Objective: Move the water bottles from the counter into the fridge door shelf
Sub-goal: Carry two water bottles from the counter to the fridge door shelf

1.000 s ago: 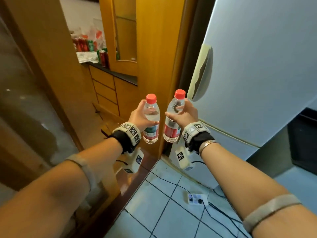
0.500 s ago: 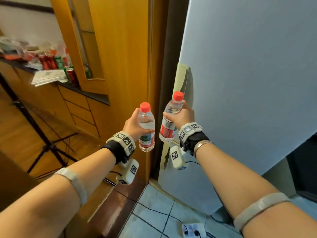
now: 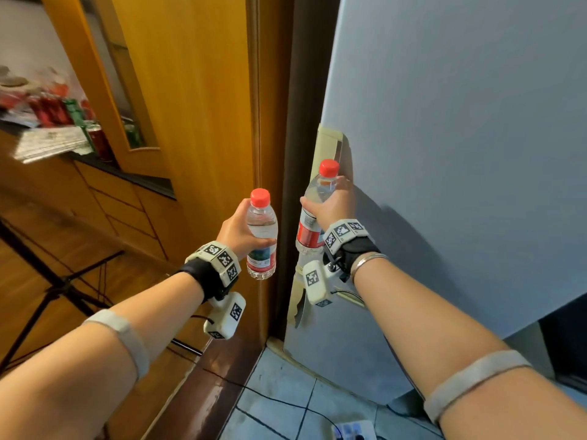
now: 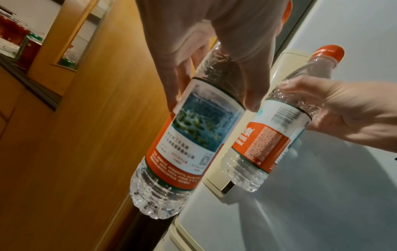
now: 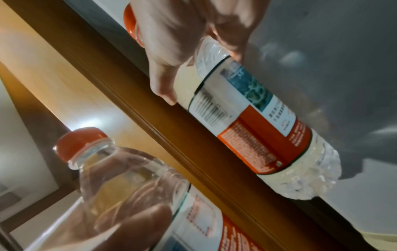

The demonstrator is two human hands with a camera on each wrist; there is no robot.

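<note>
I hold two clear water bottles with red caps and red-and-white labels, both upright in the air. My left hand [image 3: 241, 231] grips the left bottle [image 3: 262, 236] by its upper body in front of the wooden door frame. My right hand [image 3: 332, 206] grips the right bottle [image 3: 313, 223] around its shoulder, right beside the cream handle [image 3: 330, 141] of the shut pale-grey fridge door [image 3: 460, 154]. In the left wrist view the left bottle [image 4: 189, 141] and the right bottle [image 4: 270, 132] hang side by side. In the right wrist view the right bottle [image 5: 253, 125] lies against the grey door.
A wooden door frame [image 3: 197, 122] stands just left of the fridge. Further left a dark counter [image 3: 136, 176] carries red and green cans and papers. A black tripod [image 3: 47, 281] stands on the wood floor. A power strip [image 3: 352, 430] and cables lie on the tiled floor.
Both hands with their bottles have come closer to the fridge; the right bottle has reached the door handle. My view has swung left, showing more of the counter and the tripod.
</note>
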